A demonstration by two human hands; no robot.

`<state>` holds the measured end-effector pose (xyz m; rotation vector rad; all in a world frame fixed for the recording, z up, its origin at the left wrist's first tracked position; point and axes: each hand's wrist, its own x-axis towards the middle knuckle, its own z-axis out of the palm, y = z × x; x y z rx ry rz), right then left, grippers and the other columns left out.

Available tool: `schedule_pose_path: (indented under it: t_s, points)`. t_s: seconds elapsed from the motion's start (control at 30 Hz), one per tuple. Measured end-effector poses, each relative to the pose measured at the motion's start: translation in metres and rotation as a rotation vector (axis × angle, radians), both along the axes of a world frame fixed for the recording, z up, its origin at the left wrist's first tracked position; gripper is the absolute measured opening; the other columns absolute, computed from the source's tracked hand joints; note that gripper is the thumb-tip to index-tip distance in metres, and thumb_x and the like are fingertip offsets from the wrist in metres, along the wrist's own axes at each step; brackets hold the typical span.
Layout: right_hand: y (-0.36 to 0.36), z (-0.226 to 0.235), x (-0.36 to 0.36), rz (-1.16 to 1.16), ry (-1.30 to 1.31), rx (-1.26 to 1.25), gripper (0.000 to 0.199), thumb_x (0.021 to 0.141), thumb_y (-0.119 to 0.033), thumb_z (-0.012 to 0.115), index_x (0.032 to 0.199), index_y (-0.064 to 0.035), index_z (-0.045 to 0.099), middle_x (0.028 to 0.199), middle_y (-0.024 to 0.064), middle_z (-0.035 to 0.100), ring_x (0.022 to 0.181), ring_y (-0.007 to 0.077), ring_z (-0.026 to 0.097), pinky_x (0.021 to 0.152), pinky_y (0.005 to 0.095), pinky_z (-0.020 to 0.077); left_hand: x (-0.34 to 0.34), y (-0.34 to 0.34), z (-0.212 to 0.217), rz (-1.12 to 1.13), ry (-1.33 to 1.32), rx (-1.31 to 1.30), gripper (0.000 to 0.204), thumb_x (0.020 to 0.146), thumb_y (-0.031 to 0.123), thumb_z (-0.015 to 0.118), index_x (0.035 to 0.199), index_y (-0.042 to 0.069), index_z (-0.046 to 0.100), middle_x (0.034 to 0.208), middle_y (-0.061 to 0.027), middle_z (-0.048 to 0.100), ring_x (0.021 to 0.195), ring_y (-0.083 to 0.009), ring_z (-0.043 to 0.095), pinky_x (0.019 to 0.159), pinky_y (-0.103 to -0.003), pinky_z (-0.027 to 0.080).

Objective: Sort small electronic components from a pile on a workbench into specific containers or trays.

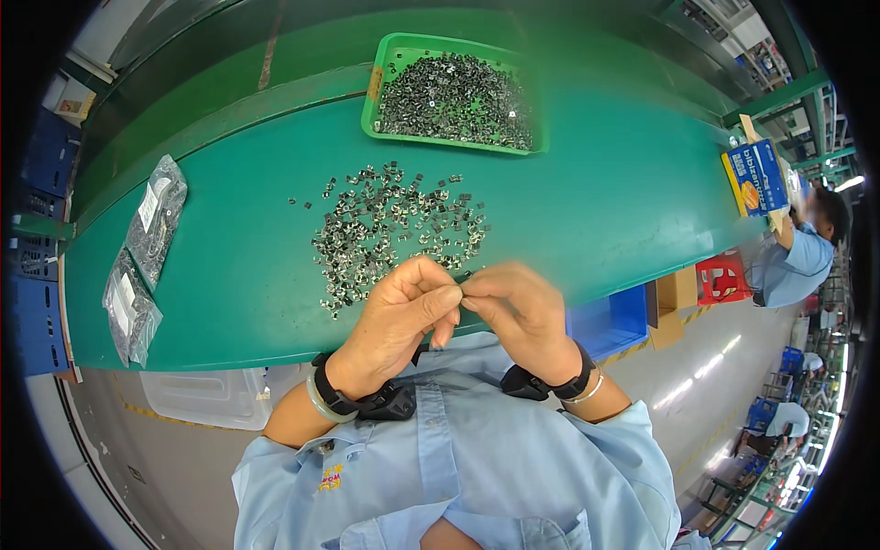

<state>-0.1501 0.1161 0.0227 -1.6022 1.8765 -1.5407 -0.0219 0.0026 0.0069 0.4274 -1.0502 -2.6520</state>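
Two bare hands meet at the near edge of a green surface (pixel 568 202), seen from above by the person wearing the camera. The left hand (pixel 399 316) is curled nearly closed, thumb pressed toward its fingertips, and the right hand (pixel 524 312) is curled the same way, its fingertips touching those of the left. Between the pinched fingertips sits a tiny dark part (pixel 465 275), too small to make out clearly; which hand truly grips it cannot be told. Both wrists wear dark bands, and light blue sleeves come in from the near edge. Just beyond the hands, a loose pile (pixel 385 229) of small dark and silvery metal parts is spread on the surface. Farther off, a green tray (pixel 378 87) holds a much denser heap of the same parts. To the left on the surface lie two clear bags (pixel 147 247), one nearer and one farther, each with a white label. Far to the right, past the end of the surface, another person in a light blue shirt (pixel 793 261) sits beside a blue box (pixel 756 174).
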Motion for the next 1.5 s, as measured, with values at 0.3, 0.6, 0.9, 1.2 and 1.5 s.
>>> schedule_pose_path:
  t_s: [0.3, 0.6, 0.9, 1.2, 1.5]
  points:
    - [-0.002, 0.003, -0.010, 0.017, 0.255, -0.040, 0.019, 0.072, 0.000, 0.070, 0.088, -0.0046, 0.061, 0.081, 0.0066, 0.063, 0.073, 0.0219, 0.061, 0.062, 0.0316, 0.0466, -0.001, -0.001, 0.010, 0.005, -0.130, -0.136, 0.014, 0.093, 0.017, 0.055, 0.089, 0.004, 0.051, 0.072, -0.0062, 0.059, 0.053, -0.0113, 0.051, 0.050, -0.024, 0.044]
    - [-0.001, 0.001, -0.002, 0.051, 0.009, -0.108, 0.018, 0.072, 0.000, 0.071, 0.087, -0.0054, 0.061, 0.080, 0.0058, 0.063, 0.072, 0.0213, 0.061, 0.063, 0.0313, 0.0459, 0.003, 0.002, 0.001, -0.086, 0.082, 0.199, 0.014, 0.094, 0.020, 0.053, 0.093, 0.006, 0.052, 0.073, -0.0049, 0.061, 0.056, -0.0133, 0.053, 0.051, -0.025, 0.042]
    - [-0.002, 0.006, -0.004, 0.098, 0.117, -0.122, 0.019, 0.071, 0.000, 0.070, 0.086, -0.0055, 0.061, 0.079, 0.0051, 0.063, 0.072, 0.0206, 0.061, 0.063, 0.0308, 0.0458, 0.004, 0.003, -0.005, -0.107, 0.168, 0.264, 0.016, 0.092, 0.022, 0.056, 0.092, 0.006, 0.051, 0.072, -0.0064, 0.061, 0.052, -0.0154, 0.051, 0.048, -0.028, 0.039]
    - [-0.003, 0.005, -0.010, 0.169, 0.159, -0.098, 0.019, 0.070, 0.001, 0.070, 0.085, -0.0040, 0.060, 0.078, 0.0062, 0.062, 0.070, 0.0214, 0.060, 0.061, 0.0320, 0.0469, 0.007, -0.003, -0.001, -0.130, 0.054, 0.175, 0.015, 0.092, 0.020, 0.057, 0.092, 0.006, 0.051, 0.071, -0.0051, 0.060, 0.052, -0.0135, 0.053, 0.046, -0.025, 0.040]
    - [-0.001, -0.002, -0.007, 0.097, 0.003, -0.036, 0.017, 0.074, 0.002, 0.069, 0.087, -0.0048, 0.060, 0.080, 0.0081, 0.063, 0.070, 0.0217, 0.061, 0.059, 0.0304, 0.0485, 0.001, 0.005, 0.002, -0.035, -0.023, 0.096, 0.017, 0.093, 0.021, 0.055, 0.093, 0.005, 0.049, 0.069, -0.0065, 0.058, 0.051, -0.0142, 0.051, 0.047, -0.026, 0.041]
